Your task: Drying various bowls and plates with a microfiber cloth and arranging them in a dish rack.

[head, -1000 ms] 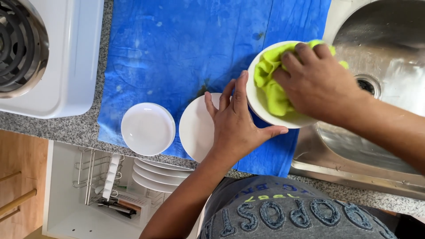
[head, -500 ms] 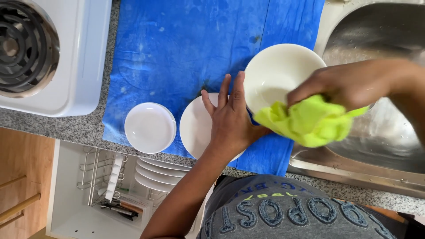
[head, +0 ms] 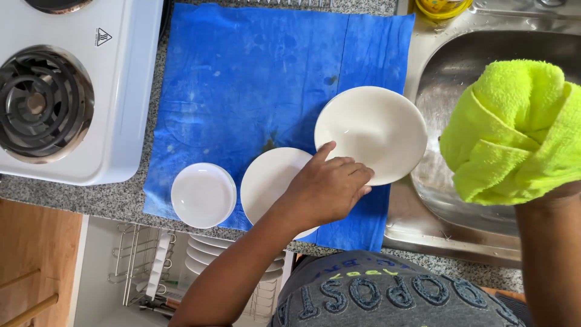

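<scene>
My left hand (head: 324, 191) grips the near rim of a white bowl (head: 372, 133) held over the right edge of a blue cloth (head: 260, 85). Under that hand lies a white plate (head: 269, 181) on the cloth. A smaller white bowl (head: 204, 195) sits to its left. My right hand (head: 560, 194) is raised over the steel sink (head: 454, 66) and is wrapped in a bright yellow-green rag (head: 514, 130); only its wrist shows. The rag is clear of the bowl.
A white electric stove (head: 72, 91) with a coil burner stands at the left. Below the speckled counter edge (head: 91, 203), an open drawer rack (head: 151, 272) holds stacked white plates. A yellow container (head: 442, 6) sits at the sink's back rim.
My right hand lifted the rag out of the bowl and swung it right, over the sink. My left hand's fingers have curled onto the bowl's rim.
</scene>
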